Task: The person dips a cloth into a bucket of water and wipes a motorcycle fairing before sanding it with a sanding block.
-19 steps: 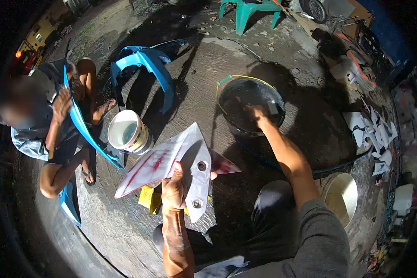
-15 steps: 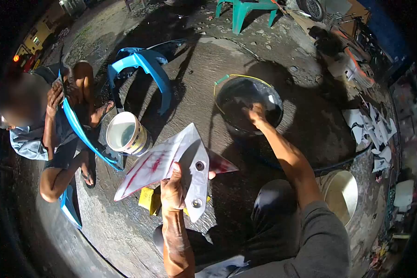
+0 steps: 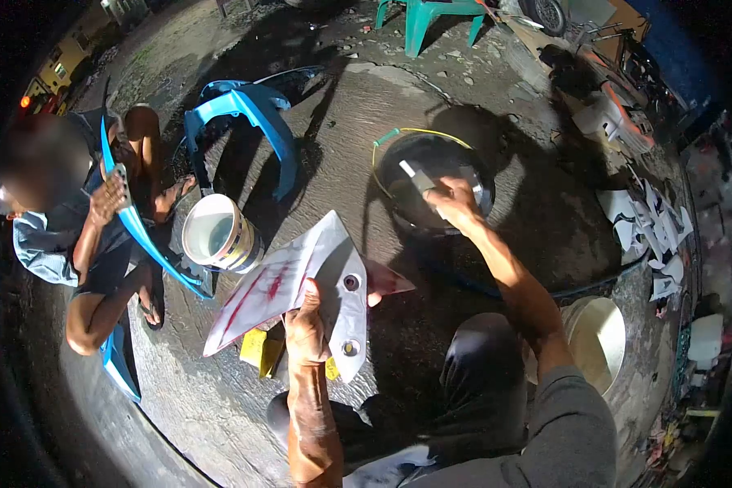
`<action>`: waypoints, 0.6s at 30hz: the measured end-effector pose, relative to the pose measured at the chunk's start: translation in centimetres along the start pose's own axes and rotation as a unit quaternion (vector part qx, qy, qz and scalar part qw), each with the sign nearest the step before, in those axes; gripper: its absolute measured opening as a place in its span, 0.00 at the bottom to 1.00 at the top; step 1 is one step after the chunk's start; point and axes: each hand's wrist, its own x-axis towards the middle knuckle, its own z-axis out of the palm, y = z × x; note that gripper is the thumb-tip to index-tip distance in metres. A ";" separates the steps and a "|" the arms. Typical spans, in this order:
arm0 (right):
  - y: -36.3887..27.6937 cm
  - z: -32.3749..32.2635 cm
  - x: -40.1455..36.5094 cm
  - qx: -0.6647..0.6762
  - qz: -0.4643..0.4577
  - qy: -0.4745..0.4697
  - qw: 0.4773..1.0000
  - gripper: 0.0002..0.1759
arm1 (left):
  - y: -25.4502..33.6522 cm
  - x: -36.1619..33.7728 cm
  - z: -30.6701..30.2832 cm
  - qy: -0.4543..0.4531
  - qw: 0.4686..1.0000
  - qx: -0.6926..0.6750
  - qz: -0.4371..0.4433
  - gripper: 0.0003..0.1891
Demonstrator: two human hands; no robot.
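Note:
My left hand (image 3: pixel 307 329) is closed round the lower part of a motorcycle fairing panel (image 3: pixel 260 281). The panel is whitish with red patches and has two round holes in its grey mounting flange. My right hand (image 3: pixel 455 199) is over a black bucket (image 3: pixel 473 159), gripping a small grey folded piece with a white end that looks like sandpaper (image 3: pixel 420 179). Dark water seems to be in the bucket, and its yellow handle with a green grip lies along the far rim. A yellow block-like object (image 3: pixel 256 350) sits on the ground below the panel.
At left, a person (image 3: pixel 106 203) holds a long blue panel (image 3: pixel 150 236). Beside them stand a white pail (image 3: pixel 244 248) and a blue fairing (image 3: pixel 276 150). A cream bucket (image 3: pixel 614 342) is by my right elbow; white scraps (image 3: pixel 647 224) lie at right, a green stool (image 3: pixel 423 24) behind.
My right hand has risen out of the black bucket, and the grey sandpaper now shows in it. My left hand keeps the panel nearly still. The other person's hand has moved down their blue panel.

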 end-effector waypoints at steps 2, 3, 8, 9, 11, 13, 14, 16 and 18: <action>0.9 1.0 -1.2 -0.072 -0.095 0.047 0.992 0.23 | -0.7 0.8 -0.5 -0.094 0.992 -0.088 -0.006 0.33; 1.7 1.6 -1.3 -0.055 -0.096 0.056 0.992 0.24 | -1.1 1.1 -0.6 -0.097 0.992 -0.083 -0.013 0.36; -3.1 -0.3 -6.2 0.214 0.082 -0.094 0.969 0.17 | -1.3 0.9 -0.5 -0.084 0.991 -0.106 -0.020 0.40; -4.5 -0.5 -7.8 0.213 0.049 -0.042 0.975 0.14 | -1.1 0.8 -0.3 -0.082 0.989 -0.121 -0.009 0.40; -6.3 -2.7 -9.0 0.184 -0.007 -0.129 0.974 0.13 | -1.0 0.9 -0.8 -0.068 0.987 -0.146 0.005 0.40; -9.0 -3.9 -10.7 0.122 -0.060 -0.182 0.974 0.12 | -1.4 1.5 -1.9 -0.044 0.987 -0.157 0.002 0.41; -10.6 -4.5 -11.9 0.071 -0.056 -0.211 0.973 0.12 | -1.6 1.7 -2.7 -0.032 0.991 -0.125 0.015 0.41; -11.9 -5.1 -13.5 0.125 -0.091 -0.283 0.947 0.12 | -2.1 2.0 -2.3 0.041 0.991 -0.116 0.046 0.38; -12.0 -5.8 -14.4 0.132 -0.075 -0.342 0.927 0.14 | -2.5 2.5 -1.9 0.112 0.984 -0.121 0.072 0.35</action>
